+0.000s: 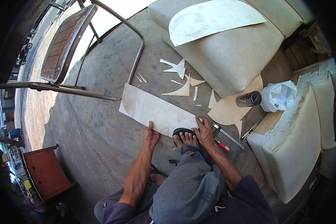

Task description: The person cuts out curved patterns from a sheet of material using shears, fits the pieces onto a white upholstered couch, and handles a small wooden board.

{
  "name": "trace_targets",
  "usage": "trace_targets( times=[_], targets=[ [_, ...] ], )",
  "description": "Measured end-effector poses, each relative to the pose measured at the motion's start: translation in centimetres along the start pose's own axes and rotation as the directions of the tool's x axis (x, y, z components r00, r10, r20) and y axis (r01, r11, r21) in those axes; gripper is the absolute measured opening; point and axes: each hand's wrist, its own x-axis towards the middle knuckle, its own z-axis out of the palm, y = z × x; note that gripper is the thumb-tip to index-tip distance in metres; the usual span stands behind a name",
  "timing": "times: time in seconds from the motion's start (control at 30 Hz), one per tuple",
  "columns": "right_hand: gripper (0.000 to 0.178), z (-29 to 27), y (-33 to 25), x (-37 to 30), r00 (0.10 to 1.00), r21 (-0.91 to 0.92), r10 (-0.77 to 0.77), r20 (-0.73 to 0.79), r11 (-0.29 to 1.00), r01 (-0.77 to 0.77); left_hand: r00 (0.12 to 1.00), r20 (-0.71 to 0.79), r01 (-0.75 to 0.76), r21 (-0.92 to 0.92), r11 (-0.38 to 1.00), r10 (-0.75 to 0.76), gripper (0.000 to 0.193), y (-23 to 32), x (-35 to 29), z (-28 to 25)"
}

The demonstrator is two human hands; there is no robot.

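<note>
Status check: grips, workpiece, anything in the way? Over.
Left grip on near edge of pale board; right grip at its right end. Curved mark at board's left end. Sandalled foot over near right corner; chair frame by left end.

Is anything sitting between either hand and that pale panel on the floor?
Nothing visible: the left hand holds the near edge of the pale panel, and the right hand is at its right end. A sandalled foot overlaps that edge between them, blocking neither.
</note>
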Motion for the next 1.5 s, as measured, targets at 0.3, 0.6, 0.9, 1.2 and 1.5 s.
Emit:
trace_targets(
  times=[0.3,0.6,0.9,1.2,1.5],
  targets=[
    [0.053,-1.4,-1.7,-0.6,0.998,-0.184,0.054,0.013,0.982,-0.051,0.986,-0.168,0.011,0.143,0.99,0.013,0.033,0.7,0.8,2.3],
    [0.045,-12.2,1.5,-5.7,0.863,-0.234,0.377,-0.337,0.854,-0.465,0.963,-0.267,0.116,0.298,0.947,-0.033,0.039,2.2,1.8,3.0],
    [0.048,-13.6,8.0,-6.1,0.705,-0.44,0.61,-0.363,0.554,-0.706,0.914,-0.406,0.217,0.446,0.868,-0.019,0.052,3.3,1.3,4.6],
    [0.041,-13.9,12.1,-5.8,0.622,-0.395,0.66,-0.421,0.484,-0.781,0.734,0.063,0.017,0.994,-0.111,0.676,0.075,11.0,3.8,7.2],
    [0.04,-15.3,11.9,-3.8,0.618,-0.398,0.724,-0.306,0.492,-0.774,0.9,0.209,0.013,0.864,-0.503,0.383,0.102,10.2,6.3,11.6]
  ],
)
